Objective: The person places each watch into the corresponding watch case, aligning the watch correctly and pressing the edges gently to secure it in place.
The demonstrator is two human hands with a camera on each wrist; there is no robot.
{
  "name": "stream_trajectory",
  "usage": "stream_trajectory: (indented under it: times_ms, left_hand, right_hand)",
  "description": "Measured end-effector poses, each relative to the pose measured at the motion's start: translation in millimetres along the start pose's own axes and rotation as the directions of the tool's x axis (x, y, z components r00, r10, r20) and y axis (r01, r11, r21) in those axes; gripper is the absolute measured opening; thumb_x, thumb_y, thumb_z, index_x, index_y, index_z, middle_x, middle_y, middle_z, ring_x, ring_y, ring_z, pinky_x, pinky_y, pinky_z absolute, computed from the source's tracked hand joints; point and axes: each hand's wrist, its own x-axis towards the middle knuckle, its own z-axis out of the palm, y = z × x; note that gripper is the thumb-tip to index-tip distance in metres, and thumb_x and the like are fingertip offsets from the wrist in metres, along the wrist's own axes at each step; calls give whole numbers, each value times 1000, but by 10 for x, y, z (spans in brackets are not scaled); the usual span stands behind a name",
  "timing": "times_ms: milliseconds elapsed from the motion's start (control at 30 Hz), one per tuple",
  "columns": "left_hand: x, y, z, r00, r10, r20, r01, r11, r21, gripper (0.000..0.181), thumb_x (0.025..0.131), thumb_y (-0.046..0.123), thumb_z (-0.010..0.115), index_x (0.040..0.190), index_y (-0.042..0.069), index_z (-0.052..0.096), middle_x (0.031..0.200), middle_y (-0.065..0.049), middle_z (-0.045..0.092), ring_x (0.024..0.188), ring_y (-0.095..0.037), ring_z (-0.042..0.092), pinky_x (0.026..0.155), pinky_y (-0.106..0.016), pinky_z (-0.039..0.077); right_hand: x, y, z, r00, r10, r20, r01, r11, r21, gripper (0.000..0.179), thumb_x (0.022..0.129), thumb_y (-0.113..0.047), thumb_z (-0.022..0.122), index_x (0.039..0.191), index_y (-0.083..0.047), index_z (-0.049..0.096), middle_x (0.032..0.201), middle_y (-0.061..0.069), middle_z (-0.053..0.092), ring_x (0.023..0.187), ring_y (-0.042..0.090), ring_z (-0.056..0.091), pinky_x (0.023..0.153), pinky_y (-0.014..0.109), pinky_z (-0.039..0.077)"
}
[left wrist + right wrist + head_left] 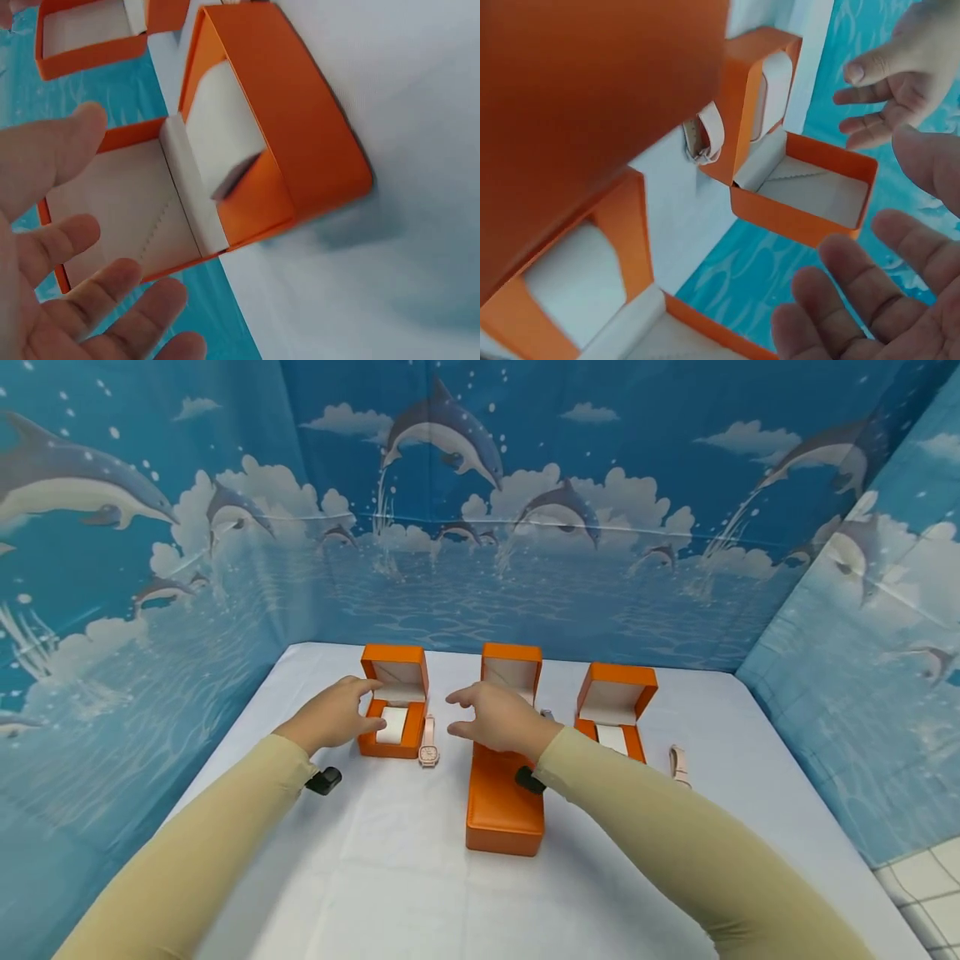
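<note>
On the left stands an orange watch box, its lid raised and a white cushion inside. My left hand hovers at this box's left side, thumb and fingers spread, holding nothing. A pink-strapped watch lies just right of the box. My right hand is over the middle open box, its fingers extended toward the left box and nothing in them. That hand hides much of the middle box. In the right wrist view the right hand is apart from the left box's lid.
A closed orange box sits in front of the middle one. At right is another open box with a pink-strapped watch beside it. Part of a watch shows behind my right wrist. A dolphin-print curtain borders the white table.
</note>
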Motion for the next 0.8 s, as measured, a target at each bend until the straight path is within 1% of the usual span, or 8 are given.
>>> stream_trajectory:
  times_ms: [67,167,267,367,533,700,800]
  left_hand:
    - [58,-17,6,1000,-9,27,9,1000,-2,79,97,39,77,163,14,41,162,-22,40,142,-41,49,117,-60,44]
    - [134,-33,25,997,-21,68,21,1000,0,80,97,41,76,163,15,40,163,-23,39,142,-41,50,118,-61,43]
    - [203,-51,57,995,-26,98,27,1000,-13,79,97,41,77,163,16,41,162,-22,39,139,-39,52,117,-60,44]
    - [254,-62,99,993,-19,114,21,1000,-20,80,96,42,78,162,17,42,161,-22,41,135,-37,55,116,-59,46]
    - [315,-68,163,992,-11,124,12,1000,-7,83,94,44,80,162,17,43,161,-21,42,136,-37,55,116,-59,46]
    - [346,-79,192,992,-25,126,24,1000,4,84,93,45,81,162,16,43,162,-21,41,137,-37,54,117,-60,44]
    - [348,-96,199,991,-31,130,30,1000,4,85,92,44,82,162,16,43,161,-21,41,136,-36,55,117,-59,44]
  right_hand:
    - [134,-34,14,1000,5,22,-5,1000,17,52,99,-36,76,147,-21,64,136,6,71,111,21,71,93,36,61]
    - [300,-85,39,999,21,49,-24,999,46,51,100,-37,74,148,-22,63,136,6,70,108,20,71,94,37,61]
    - [431,-128,74,997,41,72,-47,995,83,51,101,-36,73,149,-23,63,136,5,69,110,21,70,97,39,60]
    - [530,-153,121,995,47,89,-56,993,103,49,101,-35,72,148,-23,63,137,6,68,113,21,69,100,40,59]
    - [638,-151,208,992,47,115,-59,992,107,47,102,-33,72,147,-20,64,135,7,69,114,22,69,101,40,59]
    - [691,-121,284,986,51,156,-66,994,91,48,101,-28,74,147,-18,64,135,8,70,116,23,67,103,39,58]
    - [716,-111,327,981,26,194,-35,998,47,46,100,-26,75,144,-17,66,133,9,70,116,22,66,103,39,57]
